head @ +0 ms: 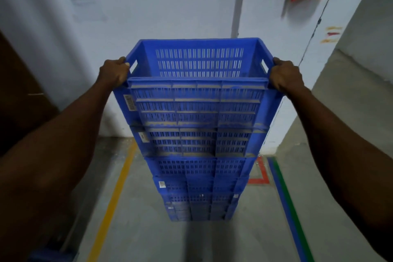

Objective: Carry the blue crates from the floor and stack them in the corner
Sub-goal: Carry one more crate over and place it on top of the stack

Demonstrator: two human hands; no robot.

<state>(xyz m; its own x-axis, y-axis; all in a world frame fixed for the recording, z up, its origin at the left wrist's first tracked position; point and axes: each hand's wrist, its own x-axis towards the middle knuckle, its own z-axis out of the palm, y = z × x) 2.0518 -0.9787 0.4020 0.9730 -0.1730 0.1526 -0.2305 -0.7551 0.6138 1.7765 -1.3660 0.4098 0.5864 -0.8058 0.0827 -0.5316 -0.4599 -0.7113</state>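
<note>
blue slatted top crate (197,100), dusty along its ribs, caps a tall stack (200,176); left hand (114,73) and right hand (286,76) fingers curl around its side handles.

Both arms outstretched, left hand (114,73) and right hand (286,75) clenched, knuckles up

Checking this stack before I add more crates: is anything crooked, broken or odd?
Nothing broken shows. The top crate, held by the left hand and right hand, looks square over the stack. Only pale dust streaks mark the crate ribs.
</note>
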